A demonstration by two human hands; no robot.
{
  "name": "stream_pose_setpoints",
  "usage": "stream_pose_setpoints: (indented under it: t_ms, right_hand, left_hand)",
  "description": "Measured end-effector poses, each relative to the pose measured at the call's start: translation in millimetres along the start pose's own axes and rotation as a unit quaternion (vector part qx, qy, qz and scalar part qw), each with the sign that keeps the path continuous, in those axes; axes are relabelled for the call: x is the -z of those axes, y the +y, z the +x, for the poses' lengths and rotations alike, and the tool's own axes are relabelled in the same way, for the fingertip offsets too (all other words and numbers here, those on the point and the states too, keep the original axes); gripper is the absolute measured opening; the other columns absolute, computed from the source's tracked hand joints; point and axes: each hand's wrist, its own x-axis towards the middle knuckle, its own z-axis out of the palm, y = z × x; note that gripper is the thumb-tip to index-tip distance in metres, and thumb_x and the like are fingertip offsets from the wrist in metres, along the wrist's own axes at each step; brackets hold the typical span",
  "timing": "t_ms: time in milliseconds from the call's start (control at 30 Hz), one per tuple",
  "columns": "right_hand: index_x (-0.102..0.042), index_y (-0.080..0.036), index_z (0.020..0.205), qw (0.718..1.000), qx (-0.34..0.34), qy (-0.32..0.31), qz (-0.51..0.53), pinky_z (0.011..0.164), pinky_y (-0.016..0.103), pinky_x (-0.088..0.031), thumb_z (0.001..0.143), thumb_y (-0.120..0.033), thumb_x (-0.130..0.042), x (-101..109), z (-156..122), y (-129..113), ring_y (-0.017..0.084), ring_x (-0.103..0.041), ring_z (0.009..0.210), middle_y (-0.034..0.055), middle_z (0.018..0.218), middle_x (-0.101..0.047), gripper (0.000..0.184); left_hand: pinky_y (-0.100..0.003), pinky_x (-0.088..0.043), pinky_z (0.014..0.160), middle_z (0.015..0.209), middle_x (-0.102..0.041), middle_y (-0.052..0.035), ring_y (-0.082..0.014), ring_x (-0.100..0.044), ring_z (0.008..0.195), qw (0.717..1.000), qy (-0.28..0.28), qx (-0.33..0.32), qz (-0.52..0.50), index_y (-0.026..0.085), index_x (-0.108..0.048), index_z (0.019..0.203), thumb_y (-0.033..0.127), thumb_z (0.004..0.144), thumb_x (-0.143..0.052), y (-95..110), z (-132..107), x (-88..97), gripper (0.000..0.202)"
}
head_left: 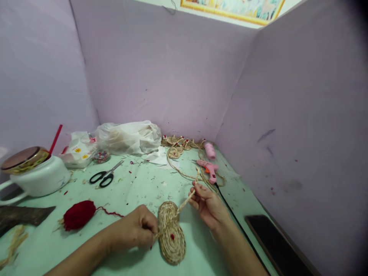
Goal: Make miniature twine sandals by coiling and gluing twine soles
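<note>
A coiled straw slipper sole (172, 245), wide at both ends and narrow at the waist, lies on the green-covered table with a small red spot on its near half. Across its waist runs a braided straw cord (186, 201). At the sole's left edge, my left hand (140, 228) is closed in a pinch on one end of that cord. My right hand (207, 203), raised to the right of the sole, pinches the cord's other side between thumb and fingers, and a short tail sticks up above. Red yarn (79, 215) lies left of my left hand, its strand leading toward my wrist.
Black-handled scissors (106, 176) lie left of centre. A pink glue gun (209, 169) with a black cable and a pink thread spool (210, 150) sit right of centre. A white mug (40, 176) and plastic bag (129, 138) stand behind. A dark phone-like slab (276, 245) is at right.
</note>
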Motion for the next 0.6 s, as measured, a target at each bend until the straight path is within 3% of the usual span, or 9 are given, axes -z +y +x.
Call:
stream_pose_setpoints:
  t_ms: [133, 267, 400, 600]
  right_hand:
    - [-0.059, -0.015, 0.064, 0.998, 0.034, 0.047, -0.036, 0.046, 0.018, -0.053, 0.048, -0.027, -0.083, -1, -2, -6, 0.008, -0.057, 0.05, -0.0035, 0.06, -0.062, 0.031]
    - [-0.056, -0.015, 0.059, 0.991, 0.074, 0.077, -0.086, 0.044, 0.019, -0.052, 0.053, -0.034, -0.08, -3, -5, -9, 0.007, -0.053, 0.048, -0.0063, 0.053, -0.056, 0.031]
    - [-0.056, -0.014, 0.058, 0.985, 0.074, 0.094, -0.121, 0.043, 0.021, -0.052, 0.048, -0.036, -0.081, -1, -3, -11, 0.008, -0.055, 0.043, -0.0044, 0.048, -0.059, 0.034]
    - [-0.055, -0.014, 0.053, 0.989, 0.048, 0.101, -0.098, 0.033, 0.013, -0.045, 0.051, -0.025, -0.081, 8, 5, -11, 0.007, -0.054, 0.035, -0.0049, 0.039, -0.057, 0.029]
  left_hand:
    - [-0.021, -0.022, 0.041, 0.041, -0.038, 0.0037, -0.0084, -0.031, 0.043, 0.999, 0.028, 0.014, -0.009, 0.015, -0.05, 0.041, 0.017, 0.045, -0.044, -3, 1, 10.2, 0.008]
    - [-0.021, -0.023, 0.042, 0.042, -0.038, 0.0034, -0.0087, -0.032, 0.044, 1.0, 0.028, 0.011, 0.002, 0.015, -0.049, 0.041, 0.016, 0.045, -0.045, -4, 0, 17.5, 0.006]
    - [-0.022, -0.024, 0.043, 0.044, -0.038, 0.0033, -0.0089, -0.032, 0.045, 0.999, 0.036, 0.013, 0.022, 0.015, -0.049, 0.044, 0.017, 0.048, -0.045, -2, -2, 21.3, 0.006]
    - [-0.022, -0.026, 0.046, 0.048, -0.04, 0.0028, -0.0097, -0.035, 0.048, 0.996, 0.038, 0.005, 0.078, 0.015, -0.047, 0.048, 0.02, 0.054, -0.046, -1, -3, 22.9, 0.007]
